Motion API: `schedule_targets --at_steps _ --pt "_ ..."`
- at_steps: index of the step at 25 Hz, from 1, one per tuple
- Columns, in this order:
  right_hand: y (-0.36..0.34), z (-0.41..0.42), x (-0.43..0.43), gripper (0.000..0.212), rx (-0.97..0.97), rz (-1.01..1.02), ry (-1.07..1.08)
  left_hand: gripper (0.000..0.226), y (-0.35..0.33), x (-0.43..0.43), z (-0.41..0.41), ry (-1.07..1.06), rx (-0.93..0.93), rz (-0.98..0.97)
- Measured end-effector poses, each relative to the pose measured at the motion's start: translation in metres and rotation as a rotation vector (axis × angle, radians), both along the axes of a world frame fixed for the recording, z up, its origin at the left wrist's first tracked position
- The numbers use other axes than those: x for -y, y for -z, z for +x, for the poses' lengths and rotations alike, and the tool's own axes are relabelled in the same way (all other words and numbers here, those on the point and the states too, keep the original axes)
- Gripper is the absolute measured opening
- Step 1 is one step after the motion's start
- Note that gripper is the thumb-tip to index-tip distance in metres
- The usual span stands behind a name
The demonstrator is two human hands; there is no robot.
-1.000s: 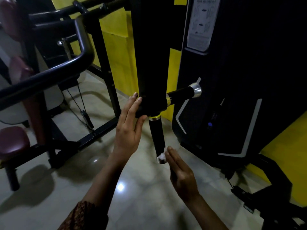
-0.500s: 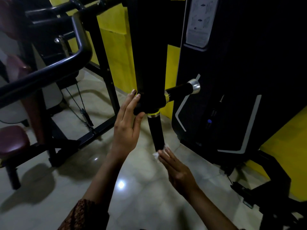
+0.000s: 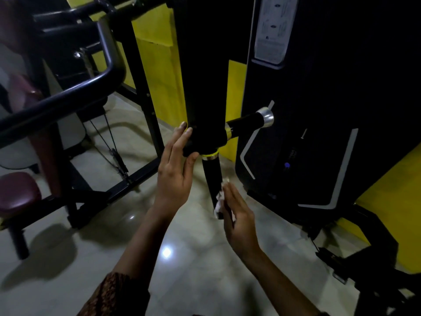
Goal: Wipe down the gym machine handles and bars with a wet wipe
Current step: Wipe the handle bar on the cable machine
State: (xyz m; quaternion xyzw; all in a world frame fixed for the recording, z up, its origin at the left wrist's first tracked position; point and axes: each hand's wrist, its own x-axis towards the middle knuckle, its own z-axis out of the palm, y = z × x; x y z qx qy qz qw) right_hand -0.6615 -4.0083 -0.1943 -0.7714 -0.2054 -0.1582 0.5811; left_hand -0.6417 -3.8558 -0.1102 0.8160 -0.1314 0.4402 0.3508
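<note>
Glossy pale floor tiles (image 3: 196, 281) below you, yellow wall behind.

Nearest: your right hand (image 3: 239, 217), fingers straight, presses the crumpled white wet wipe (image 3: 219, 202) flat against the low end of the downward handle (image 3: 211, 172), a round matte-black grip under a yellow-and-chrome collar.

Your left hand (image 3: 175, 174), fingers extended, rests on the arm's rounded black joint (image 3: 205, 140), gripping nothing.

Step in hand: wiping this grip.

Next, probably: work the wipe round its far side, then move to the horizontal handle (image 3: 246, 123) with its chrome cap.

Farther left: smooth curved bar (image 3: 57, 96).
</note>
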Motion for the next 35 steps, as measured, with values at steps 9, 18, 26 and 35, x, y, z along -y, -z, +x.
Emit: schedule_targets --at_steps 9,18,26,35 --pt "-0.046 0.011 -0.016 0.038 0.578 -0.367 0.050 0.039 0.000 -0.001 0.001 0.004 -0.023 -0.001" --pt "0.024 -0.007 0.028 0.038 0.264 -0.477 -0.144 0.040 -0.002 -0.006 -0.003 0.054 -0.052 0.002" --pt "-0.042 0.026 -0.018 0.043 0.367 -0.178 0.121 0.042 -0.002 -0.002 -0.004 0.020 -0.044 -0.007" --pt "-0.006 0.001 0.017 0.037 0.395 -0.318 0.111 0.041 0.001 -0.003 -0.003 0.034 -0.032 -0.030"
